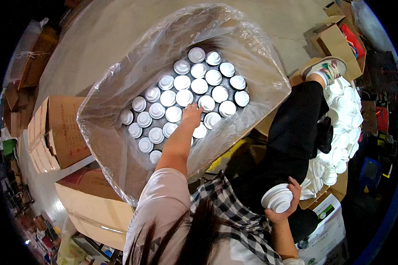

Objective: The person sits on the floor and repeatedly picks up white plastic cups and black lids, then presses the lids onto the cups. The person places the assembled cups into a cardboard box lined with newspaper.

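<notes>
Right hand [292, 201] gripping a white, stepped, round plastic-looking piece [275, 198]; left hand [192, 115] among similar white round pieces [181, 82].
The held piece is beside the lap, outside the box lined with clear plastic film [115, 84]; a loosened edge grip could drop it. Whether the left fingers grip anything, I cannot tell; a nudge there might disturb the rows.

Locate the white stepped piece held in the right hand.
Head view, right of lower centre: the white stepped piece is in the right hand, between the black-and-white checked cloth and the heap of white pieces.
</notes>
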Motion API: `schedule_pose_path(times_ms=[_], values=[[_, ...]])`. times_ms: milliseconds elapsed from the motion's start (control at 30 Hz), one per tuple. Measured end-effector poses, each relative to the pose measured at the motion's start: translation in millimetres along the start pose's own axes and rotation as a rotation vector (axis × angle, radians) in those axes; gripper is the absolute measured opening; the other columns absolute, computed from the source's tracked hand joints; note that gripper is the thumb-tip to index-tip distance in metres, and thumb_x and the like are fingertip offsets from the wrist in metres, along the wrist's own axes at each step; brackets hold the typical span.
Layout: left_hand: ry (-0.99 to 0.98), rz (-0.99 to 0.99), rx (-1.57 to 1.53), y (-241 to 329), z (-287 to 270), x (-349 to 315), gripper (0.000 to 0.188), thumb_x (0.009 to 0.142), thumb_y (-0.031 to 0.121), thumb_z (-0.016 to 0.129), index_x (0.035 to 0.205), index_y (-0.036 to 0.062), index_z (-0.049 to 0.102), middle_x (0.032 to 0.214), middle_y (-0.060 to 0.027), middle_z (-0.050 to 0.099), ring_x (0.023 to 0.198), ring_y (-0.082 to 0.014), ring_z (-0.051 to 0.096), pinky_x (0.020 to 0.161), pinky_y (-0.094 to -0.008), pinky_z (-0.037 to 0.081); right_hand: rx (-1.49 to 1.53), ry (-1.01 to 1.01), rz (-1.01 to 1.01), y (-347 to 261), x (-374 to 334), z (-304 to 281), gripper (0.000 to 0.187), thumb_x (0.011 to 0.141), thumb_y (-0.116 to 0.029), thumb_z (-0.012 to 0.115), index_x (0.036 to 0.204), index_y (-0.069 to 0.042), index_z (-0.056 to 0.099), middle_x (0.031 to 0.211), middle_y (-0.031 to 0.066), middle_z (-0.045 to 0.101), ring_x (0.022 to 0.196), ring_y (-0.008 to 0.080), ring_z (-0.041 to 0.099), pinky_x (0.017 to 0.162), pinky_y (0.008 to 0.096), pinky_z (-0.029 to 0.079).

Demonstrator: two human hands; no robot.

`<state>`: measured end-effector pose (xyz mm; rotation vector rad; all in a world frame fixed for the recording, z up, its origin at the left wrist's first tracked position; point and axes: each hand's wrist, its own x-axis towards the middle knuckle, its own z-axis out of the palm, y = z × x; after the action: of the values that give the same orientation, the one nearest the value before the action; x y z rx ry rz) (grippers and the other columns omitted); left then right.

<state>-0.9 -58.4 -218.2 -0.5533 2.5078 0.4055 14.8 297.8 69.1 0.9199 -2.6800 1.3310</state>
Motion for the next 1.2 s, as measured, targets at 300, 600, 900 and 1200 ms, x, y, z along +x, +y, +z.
schedule_pose_path(times_ms=[300, 600, 900, 1200], values=[[0.112, -0.027, -0.067, 5, 17, -1, 0.047, 0.072, 0.028, 0.065, 0.115, 0.0138, 0.054, 0.127, -0.0174, 0.040, 0.117, -0.0329, 0.038, 0.097, -0.0413, 0.032, 0.383, 0.069, 0.164, 7, 3, -32, 0.078, 0.054, -0.041, 0.077, 0.115, -0.001, 0.048, 0.111, 0.0209, 0.053, 0.102, 0.0304, 0.052, 0.090, 0.0396, 0.038], [0.718, 0.273, -0.570, -14, -35, -58, 0.035, 0.078, 0.012, 0.061, 0.110, 0.0028, 0.051, 0.118, -0.0181, 0.048, 0.109, -0.0327, 0.046, 0.089, -0.0407, 0.038, -0.185, 0.432, 0.744, 115, -53, -93, 0.065, 0.063, -0.028, 0.076, 0.114, -0.001, 0.047, 0.108, 0.0152, 0.053, 0.099, 0.0258, 0.052, 0.085, 0.0348, 0.042], [0.674, 0.828, -1.029, 228, -174, -240, 0.028, 0.086, 0.011, 0.053, 0.112, -0.0006, 0.050, 0.116, -0.0134, 0.049, 0.107, -0.0219, 0.047, 0.092, -0.0313, 0.035, -0.165, 0.324, 0.827, 144, -80, -87, 0.069, 0.068, -0.038, 0.071, 0.118, 0.001, 0.046, 0.117, 0.0200, 0.047, 0.111, 0.0342, 0.043, 0.093, 0.0412, 0.037], [0.029, 1.359, -0.238, 418, -64, -290, 0.031, 0.071, 0.010, 0.067, 0.100, 0.0037, 0.058, 0.113, -0.0175, 0.052, 0.110, -0.0386, 0.046, 0.091, -0.0431, 0.038, -0.252, 1.060, 0.396, 96, -144, -257, 0.032, 0.075, -0.016, 0.067, 0.103, -0.004, 0.056, 0.105, 0.0146, 0.056, 0.101, 0.0301, 0.052, 0.086, 0.0369, 0.041]])
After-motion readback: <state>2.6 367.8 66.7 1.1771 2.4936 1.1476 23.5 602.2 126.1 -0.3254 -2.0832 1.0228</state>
